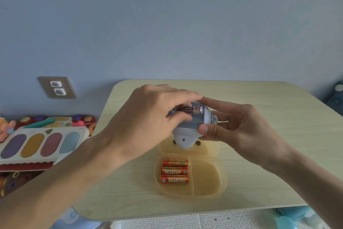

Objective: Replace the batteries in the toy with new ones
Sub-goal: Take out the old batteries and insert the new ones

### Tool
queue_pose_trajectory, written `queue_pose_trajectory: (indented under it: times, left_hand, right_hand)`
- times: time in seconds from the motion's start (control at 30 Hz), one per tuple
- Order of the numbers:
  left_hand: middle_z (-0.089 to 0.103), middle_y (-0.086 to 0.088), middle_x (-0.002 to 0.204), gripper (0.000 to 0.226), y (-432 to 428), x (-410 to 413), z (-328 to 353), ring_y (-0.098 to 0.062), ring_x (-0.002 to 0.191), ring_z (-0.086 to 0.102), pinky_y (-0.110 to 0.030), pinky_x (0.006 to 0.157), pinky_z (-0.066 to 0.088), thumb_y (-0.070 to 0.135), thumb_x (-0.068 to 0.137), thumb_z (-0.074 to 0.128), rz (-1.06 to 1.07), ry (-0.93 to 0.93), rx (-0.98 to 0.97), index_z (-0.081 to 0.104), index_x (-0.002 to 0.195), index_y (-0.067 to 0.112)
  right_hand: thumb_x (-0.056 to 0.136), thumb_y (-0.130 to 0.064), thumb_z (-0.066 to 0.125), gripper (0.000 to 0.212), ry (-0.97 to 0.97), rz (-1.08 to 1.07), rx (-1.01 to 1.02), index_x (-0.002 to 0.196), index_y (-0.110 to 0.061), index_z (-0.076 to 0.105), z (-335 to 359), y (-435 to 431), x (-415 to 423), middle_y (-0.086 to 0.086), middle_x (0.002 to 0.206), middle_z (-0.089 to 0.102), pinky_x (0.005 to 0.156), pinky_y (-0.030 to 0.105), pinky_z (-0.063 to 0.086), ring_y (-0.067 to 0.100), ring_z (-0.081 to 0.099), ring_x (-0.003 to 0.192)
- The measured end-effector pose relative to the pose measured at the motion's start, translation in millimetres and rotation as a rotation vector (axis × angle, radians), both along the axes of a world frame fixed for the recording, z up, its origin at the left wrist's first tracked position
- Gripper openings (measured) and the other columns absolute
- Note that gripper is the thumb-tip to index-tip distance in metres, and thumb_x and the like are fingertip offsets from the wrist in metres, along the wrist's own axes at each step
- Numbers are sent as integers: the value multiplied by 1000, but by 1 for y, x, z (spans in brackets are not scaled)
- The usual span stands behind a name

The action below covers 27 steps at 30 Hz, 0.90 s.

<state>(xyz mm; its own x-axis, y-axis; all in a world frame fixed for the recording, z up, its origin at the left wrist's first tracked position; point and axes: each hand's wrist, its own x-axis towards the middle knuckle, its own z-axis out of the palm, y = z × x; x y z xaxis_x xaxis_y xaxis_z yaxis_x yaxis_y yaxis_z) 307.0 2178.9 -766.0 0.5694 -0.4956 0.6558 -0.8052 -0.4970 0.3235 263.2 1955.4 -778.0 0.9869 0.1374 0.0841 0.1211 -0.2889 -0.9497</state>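
Observation:
A small grey and white toy (187, 134) is held above the table with its battery bay facing up. My right hand (239, 128) grips it from the right, thumb on its side. My left hand (148, 117) covers its left part, fingers pinching a dark red battery (189, 110) that lies in the bay. Below the toy a yellow bear-shaped tray (207, 178) lies on the table. Three orange batteries (174, 171) rest side by side in its left compartment. The right compartment holds nothing.
The pale wooden table (259, 154) has rounded corners and ends close to me. Left of it, lower down, lies a toy keyboard (39, 145) with coloured oval keys among other toys. A wall socket (57, 87) sits on the blue wall.

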Motion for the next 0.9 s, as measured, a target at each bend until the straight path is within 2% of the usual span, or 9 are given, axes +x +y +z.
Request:
queue_pose_trajectory:
  times: [0.07, 0.2, 0.27, 0.43, 0.53, 0.6, 0.7, 0.8, 0.9]
  left_hand:
    - [84, 10, 103, 37, -1, 0, -1, -9, 89, 78, -36, 80, 63, 18, 83, 91, -40, 62, -40, 82, 118, 24]
    - [83, 7, 100, 39, -1, 2, -3, -11, 85, 77, -36, 77, 64, 16, 84, 90, -107, 74, -13, 80, 122, 20]
    - [81, 3, 97, 37, 0, 4, -3, -17, 82, 76, -38, 73, 63, 17, 87, 85, -154, 22, 35, 79, 124, 21]
    - [76, -1, 89, 22, 5, 15, -3, -20, 75, 65, -40, 67, 58, 19, 90, 79, -196, -127, 134, 84, 112, 20]
    - [79, -3, 88, 18, 8, 18, -3, -22, 75, 68, -38, 66, 57, 18, 90, 81, -226, -139, 155, 86, 107, 15]
    - [79, -3, 89, 13, 9, 19, -1, -24, 76, 67, -38, 65, 56, 18, 91, 81, -218, -169, 181, 87, 102, 15]
    - [76, -2, 90, 14, 10, 20, 6, -26, 82, 63, -30, 71, 50, 23, 93, 75, -196, -267, 246, 88, 96, 18]
    - [74, 0, 89, 16, 9, 22, 7, -26, 85, 61, -28, 75, 45, 28, 92, 74, -179, -315, 282, 88, 96, 22]
    - [76, 0, 92, 14, 9, 26, 0, -26, 86, 61, -30, 71, 49, 25, 93, 77, -165, -221, 230, 88, 100, 21]
  right_hand:
    - [80, -21, 81, 61, -2, 18, 3, 140, -27, 67, 1, 1, 0, 2, 115, 83, 95, 54, 62, 38, 80, 100]
    - [83, -18, 80, 53, 5, 29, 8, 135, -25, 70, 2, 4, -2, 3, 112, 84, 95, 55, 62, 36, 81, 100]
    - [84, -18, 79, 50, 12, 35, 11, 133, -23, 71, 2, 4, -3, 4, 110, 84, 93, 53, 63, 36, 81, 99]
    - [76, -23, 79, 64, 57, 6, 54, 139, -22, 67, 5, 4, -4, 5, 111, 84, 90, 42, 66, 28, 83, 97]
    - [83, -18, 80, 56, 67, -25, 62, 137, -22, 69, 4, 8, -7, 4, 105, 85, 91, 40, 65, 24, 83, 95]
    - [90, -11, 79, 48, 50, -69, 49, 136, -24, 70, 3, 10, -10, 4, 100, 86, 93, 45, 64, 25, 83, 93]
    - [90, -13, 79, 47, 1, -117, 1, 133, -30, 71, 5, 11, -12, 3, 97, 86, 95, 56, 61, 31, 83, 91]
    - [87, -17, 76, 50, -2, -130, -1, 134, -30, 70, 3, 10, -11, 1, 97, 86, 95, 56, 62, 31, 83, 90]
    - [90, -13, 77, 49, 20, -130, -7, 136, -30, 69, -1, 8, -7, -1, 102, 86, 97, 53, 61, 26, 84, 90]
